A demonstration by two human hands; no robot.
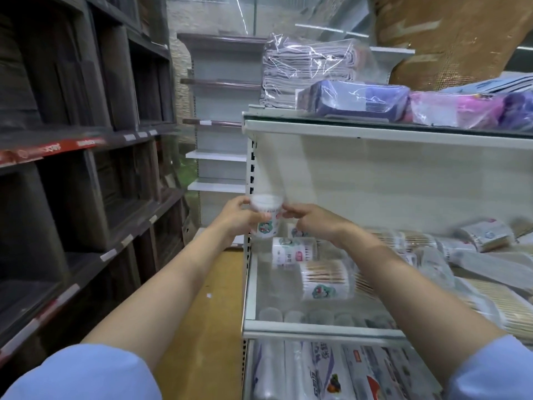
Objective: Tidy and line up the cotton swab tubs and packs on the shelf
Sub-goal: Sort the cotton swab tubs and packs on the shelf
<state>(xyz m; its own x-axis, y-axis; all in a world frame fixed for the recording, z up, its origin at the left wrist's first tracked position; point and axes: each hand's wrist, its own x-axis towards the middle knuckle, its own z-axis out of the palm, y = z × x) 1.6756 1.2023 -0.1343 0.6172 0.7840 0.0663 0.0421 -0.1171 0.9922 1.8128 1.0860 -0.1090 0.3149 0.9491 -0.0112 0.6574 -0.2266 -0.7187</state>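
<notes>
A clear cotton swab tub (265, 216) with a white lid is held upright in the air at the left end of the white shelf (317, 330). My left hand (239, 219) grips its left side and my right hand (310, 219) pinches its right side near the lid. Below my hands, more swab tubs (292, 251) lie on their sides, one with a green cartoon label (326, 282). Flat packs of swabs (487, 235) lie jumbled to the right, partly hidden by my right forearm.
A dark wooden shelving unit (72, 168) runs along the left of the narrow aisle. Bagged cloths (311, 70) and purple packs (357, 99) sit on the top shelf. Wrapped packs (346, 370) fill the shelf below. The floor (207, 313) is tan.
</notes>
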